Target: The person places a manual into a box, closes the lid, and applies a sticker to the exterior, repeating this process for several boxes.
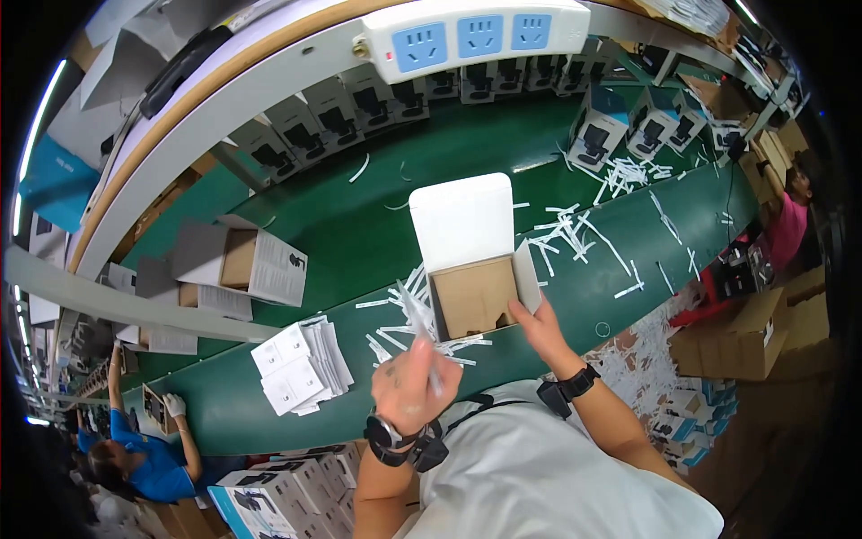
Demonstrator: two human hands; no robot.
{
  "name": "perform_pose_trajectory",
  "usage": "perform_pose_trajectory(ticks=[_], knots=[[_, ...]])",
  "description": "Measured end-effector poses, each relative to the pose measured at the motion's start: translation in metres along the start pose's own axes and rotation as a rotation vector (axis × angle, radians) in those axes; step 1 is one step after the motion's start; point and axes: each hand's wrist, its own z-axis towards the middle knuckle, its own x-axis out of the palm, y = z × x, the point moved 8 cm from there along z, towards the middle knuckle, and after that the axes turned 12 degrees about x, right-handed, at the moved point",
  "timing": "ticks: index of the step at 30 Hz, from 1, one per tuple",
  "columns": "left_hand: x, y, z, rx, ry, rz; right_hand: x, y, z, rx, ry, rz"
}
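Note:
An open white box (530, 278) stands on the green bench in front of me, its lid (462, 211) folded up and back. Brown cardboard (471, 287) lines its inside, with a dark notch near the right front corner. My right hand (543, 334) grips the box's right front wall, thumb at the inner edge. Close to the box's left front corner, my left hand (415, 382) is closed around a thin white leaflet (418, 314), seen nearly edge-on and slightly blurred. To the left lies a stack of white printed leaflets (292, 364).
Paper strips (566, 234) litter the green bench (350, 242). Open boxes (274, 265) stand at left, closed printed boxes (597, 126) along the back. A power strip (476, 36) hangs overhead. Co-workers (148, 458) are at both sides; cartons (732, 337) and scraps lie on the right floor.

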Motion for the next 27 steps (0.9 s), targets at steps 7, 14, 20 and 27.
perform_pose_trajectory(ticks=[7, 14, 20, 27], knots=[[-0.033, 0.006, -0.020, -0.533, 0.003, -0.390, -0.002, -0.003, 0.000, -0.056, -0.043, 0.005], [0.058, 0.045, -0.042, -0.157, 0.395, -0.037, -0.003, 0.008, -0.005, -0.091, -0.094, -0.104], [0.065, 0.056, -0.077, -0.571, 0.455, -0.088, -0.040, 0.065, -0.035, -0.148, -0.044, -0.139], [0.119, 0.007, -0.052, -0.252, 0.552, -0.407, 0.020, 0.108, -0.042, -0.391, 0.358, -0.611]])
